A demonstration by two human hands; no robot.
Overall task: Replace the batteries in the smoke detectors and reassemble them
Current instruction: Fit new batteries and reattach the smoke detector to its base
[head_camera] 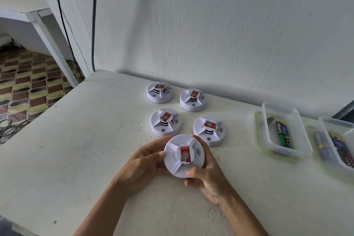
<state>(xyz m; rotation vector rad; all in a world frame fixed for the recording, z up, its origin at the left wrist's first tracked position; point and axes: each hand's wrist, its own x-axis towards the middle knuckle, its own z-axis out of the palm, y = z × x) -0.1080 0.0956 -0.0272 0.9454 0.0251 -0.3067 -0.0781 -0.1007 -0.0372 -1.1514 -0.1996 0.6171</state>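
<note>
Now both hands grip round white plastic detector (184,156), seemingly closed.

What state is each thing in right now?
Held detector: closed, face up, gripped by both hands.
Left hand: fingers curled on its rim.
Right hand: fingers curled on its rim.
Four detectors on the table: closed, face up, untouched.
Near tray: open, batteries inside.
Far tray: open, batteries inside.
</note>
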